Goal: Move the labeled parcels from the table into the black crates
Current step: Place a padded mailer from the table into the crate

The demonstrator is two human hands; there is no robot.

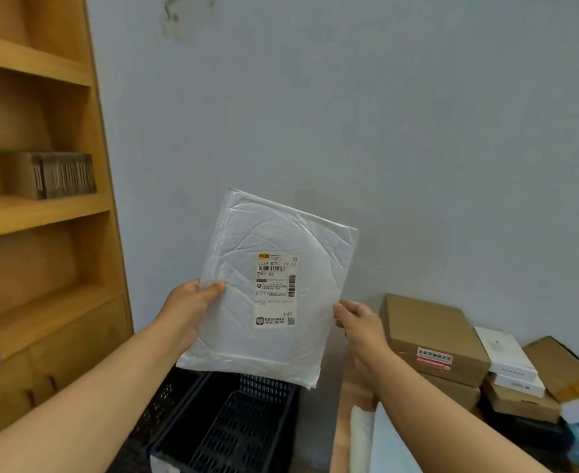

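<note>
Pale blue wall (383, 114) behind; wooden shelving (42, 206) left of it. White padded mailer (267, 288), shipping label (276, 290) facing the camera, held upright in the air above the black crate (233, 425). Left hand (187, 308): forearm extended, thumb across the mailer's front left edge, gripping it. Right hand (360, 322): fingers pinching the mailer's right edge. Stacked cardboard and white boxes (452, 353) right of the mailer, on the table (344, 421).
</note>
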